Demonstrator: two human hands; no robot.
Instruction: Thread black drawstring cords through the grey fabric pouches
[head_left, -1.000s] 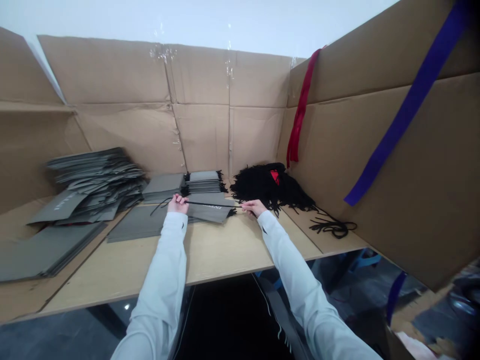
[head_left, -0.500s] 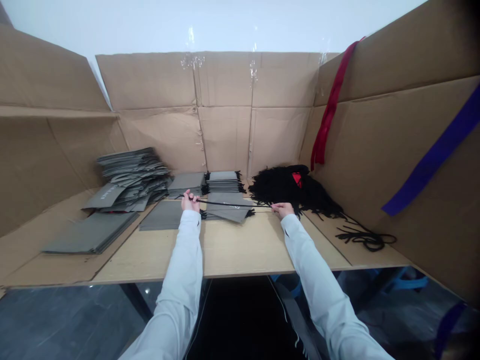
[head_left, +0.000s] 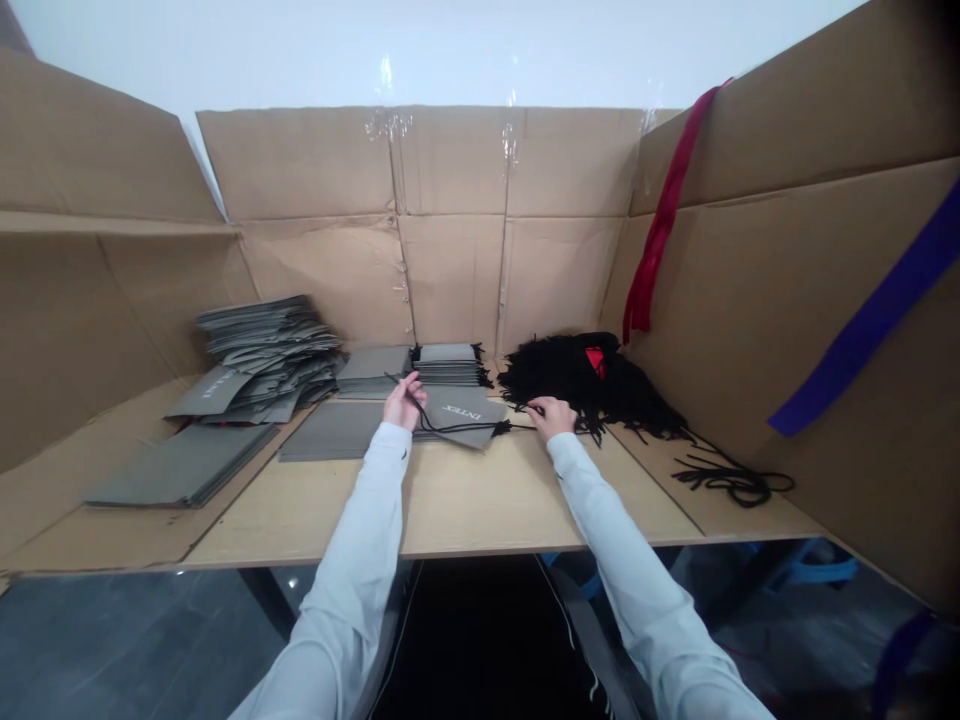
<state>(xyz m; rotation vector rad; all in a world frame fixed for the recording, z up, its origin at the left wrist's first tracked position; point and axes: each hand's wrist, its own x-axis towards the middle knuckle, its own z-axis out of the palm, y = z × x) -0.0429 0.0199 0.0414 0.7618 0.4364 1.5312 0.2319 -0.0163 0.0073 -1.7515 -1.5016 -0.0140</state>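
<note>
A black cord (head_left: 461,429) runs between my two hands, slack and looped near the left one. My left hand (head_left: 403,403) is closed on one part of it, and a loose end sticks up past the fingers. My right hand (head_left: 553,417) pinches the cord's other end, close to the heap of black cords (head_left: 551,375). Beneath the cord lies a flat grey bag (head_left: 474,408) with white lettering, on top of others with black cord ends at their edges. Behind it stands a neat stack of corded grey bags (head_left: 450,366).
Grey bags are heaped in a tall pile (head_left: 274,350) at the left, with a flat stack (head_left: 180,468) in front. More grey pieces (head_left: 322,433) lie beside my left hand. Loose cords (head_left: 739,483) trail at right. Cardboard walls (head_left: 450,260) enclose the table.
The cord was stretched straight and now sags in a loop. My hands have come closer together, the left moving right and slightly up, the right moving slightly left. The bag's lettering is now uncovered.
</note>
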